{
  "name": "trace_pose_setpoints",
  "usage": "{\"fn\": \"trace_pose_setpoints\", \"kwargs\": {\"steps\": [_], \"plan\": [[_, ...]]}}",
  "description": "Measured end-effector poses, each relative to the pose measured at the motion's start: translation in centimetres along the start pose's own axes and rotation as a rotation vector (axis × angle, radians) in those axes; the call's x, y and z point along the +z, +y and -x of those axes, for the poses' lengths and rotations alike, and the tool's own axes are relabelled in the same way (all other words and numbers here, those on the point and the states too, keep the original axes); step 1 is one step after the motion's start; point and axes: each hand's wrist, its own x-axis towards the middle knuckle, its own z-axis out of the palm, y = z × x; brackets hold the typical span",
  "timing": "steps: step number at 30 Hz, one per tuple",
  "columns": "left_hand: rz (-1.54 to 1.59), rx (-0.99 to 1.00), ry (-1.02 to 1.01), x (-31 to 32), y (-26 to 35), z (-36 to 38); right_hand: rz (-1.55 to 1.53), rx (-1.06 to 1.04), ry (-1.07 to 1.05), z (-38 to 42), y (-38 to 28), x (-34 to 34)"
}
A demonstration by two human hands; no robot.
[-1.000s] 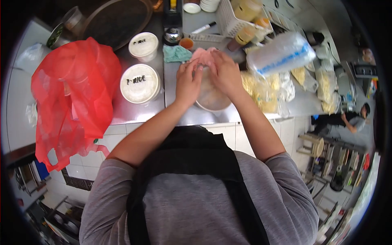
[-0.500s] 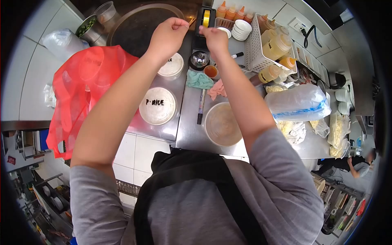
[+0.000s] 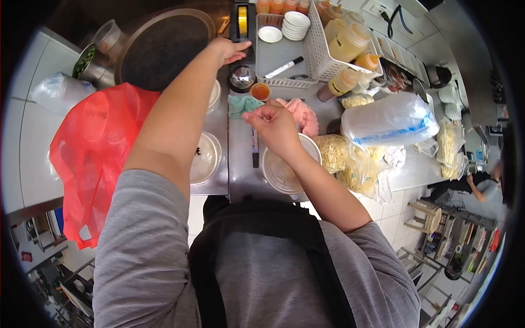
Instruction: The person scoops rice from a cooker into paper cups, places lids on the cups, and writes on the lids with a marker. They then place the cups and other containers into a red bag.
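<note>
My left hand [image 3: 229, 52] reaches far forward with its fingers stretched out, at the near end of a black tape dispenser [image 3: 236, 34] that carries a roll of yellow tape [image 3: 242, 22]. Closed in a pinch, my right hand [image 3: 278, 130] hovers above a round lidded tub [image 3: 278, 174]; whatever its fingertips hold, if anything, is too small to make out. Beside that tub lies a marker [image 3: 255, 148]. Two more white lidded tubs, a near one [image 3: 203, 164] and a far one [image 3: 214, 97], are partly hidden by my left arm.
A red plastic bag [image 3: 104, 158] stands at left, near a large round dark pan [image 3: 164, 52]. Ahead are a metal bell [image 3: 241, 78], sauce cup [image 3: 260, 91], green cloth [image 3: 244, 106] and pink cloth [image 3: 302, 116]. Squeeze bottles [image 3: 350, 41] fill a white basket [image 3: 322, 49]. Bagged noodles [image 3: 355, 169] lie right.
My right hand has come back from beside the tape dispenser to above the near right tub. My left hand has opened and moved to the dispenser's near end. The view has shifted.
</note>
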Motion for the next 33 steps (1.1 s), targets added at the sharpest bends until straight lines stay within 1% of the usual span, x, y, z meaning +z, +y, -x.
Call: {"fn": "trace_pose_setpoints", "kwargs": {"steps": [1,2,3,5,6,8,9,11,12,14,16,18,19,21,22,25,27,28,30,31,32,33], "plan": [[0.019,-0.015,-0.016,-0.2,0.0,0.2,0.001,0.015,0.011,0.4,-0.2,0.0],[0.011,-0.006,0.015,-0.1,-0.1,0.3,0.023,0.011,-0.011,0.7,-0.6,0.1],[-0.005,0.015,0.004,-0.2,-0.2,0.0,0.045,0.009,-0.034,1.1,-0.8,0.3],[-0.081,0.06,0.003,-0.2,-0.6,-0.6,0.062,0.014,-0.006,1.3,-0.4,0.4],[-0.044,0.083,0.082,0.4,-0.3,0.3,0.078,0.001,0.011,1.2,-0.2,0.4],[-0.194,0.208,0.124,0.1,-1.2,-1.1,0.104,0.029,0.014,1.0,0.3,0.1],[-0.197,0.203,0.111,0.2,-2.3,-2.2,0.132,0.044,0.005,1.3,0.3,-0.2],[-0.585,0.435,0.44,0.8,-3.7,-3.9,0.158,0.058,0.005,1.7,-0.8,-2.2],[-0.515,0.504,0.396,1.2,-2.4,-2.8,0.182,0.066,-0.002,2.0,-1.6,-3.8],[-0.224,0.566,0.22,3.1,3.1,4.2,0.175,-0.019,0.027,3.9,-3.2,-8.4],[0.079,0.633,0.037,4.9,5.2,10.6,0.212,0.143,-0.021,7.6,-4.6,-12.6],[0.281,0.539,0.093,8.2,4.2,18.3,-0.046,0.39,-0.02,12.2,-4.5,-14.2],[0.3,0.457,0.089,9.2,2.3,19.9,-0.046,0.395,-0.019,14.1,-3.8,-14.5],[0.327,0.306,0.079,10.6,-1.9,21.6,-0.126,0.649,-0.089,17.2,-1.2,-14.4],[0.315,0.238,0.123,11.2,-3.9,21.3,-0.112,0.688,-0.095,18.3,0.2,-13.7],[0.297,0.18,0.158,12.6,-10.0,18.9,-0.043,0.67,-0.082,19.9,2.5,-12.3],[0.011,0.232,0.22,13.2,-13.0,18.1,-0.125,0.687,-0.07,20.1,4.0,-11.7],[0.009,0.23,0.239,13.1,-12.4,18.9,-0.13,0.68,-0.087,20.2,5.0,-11.1],[-0.187,-0.06,-0.146,13.5,-11.6,20.5,-0.308,0.7,0.025,20.8,6.9,-10.2],[-0.071,-0.107,-0.237,13.1,-11.9,21.0,-0.308,0.7,0.021,21.2,7.6,-10.1],[-0.069,-0.108,-0.234,13.3,-12.4,21.4,-0.383,0.673,0.06,21.6,8.3,-10.0],[0.013,-0.109,-0.281,13.6,-13.6,21.9,-0.46,0.647,0.099,21.9,8.8,-9.8]]}}
